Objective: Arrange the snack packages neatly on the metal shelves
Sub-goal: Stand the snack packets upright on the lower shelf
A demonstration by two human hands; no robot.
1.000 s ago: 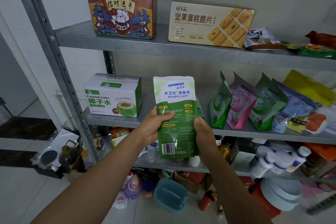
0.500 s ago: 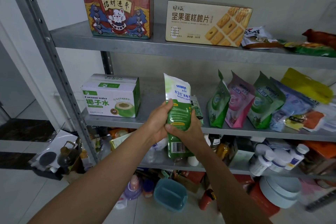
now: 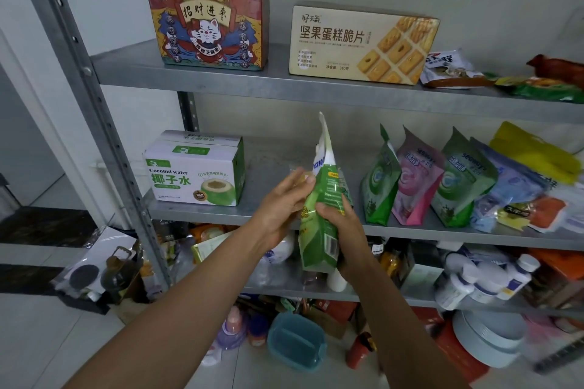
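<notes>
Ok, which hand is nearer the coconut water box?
Left. The left hand is just right of the coconut water box, apart from it; the right hand grips the green pouch farther right.

The right hand [image 3: 344, 232] grips a green pouch [image 3: 319, 224] edge-on and upright in front of the middle shelf [image 3: 278, 155]. The left hand [image 3: 279, 213] lies against the pouch's left side, fingers fairly straight. A coconut water box [image 3: 194, 170] stands to the left and a row of pouches [image 3: 417, 180] to the right. On the top shelf [image 3: 221, 82] stand a cat box [image 3: 208, 28] and a biscuit box [image 3: 360, 44].
</notes>
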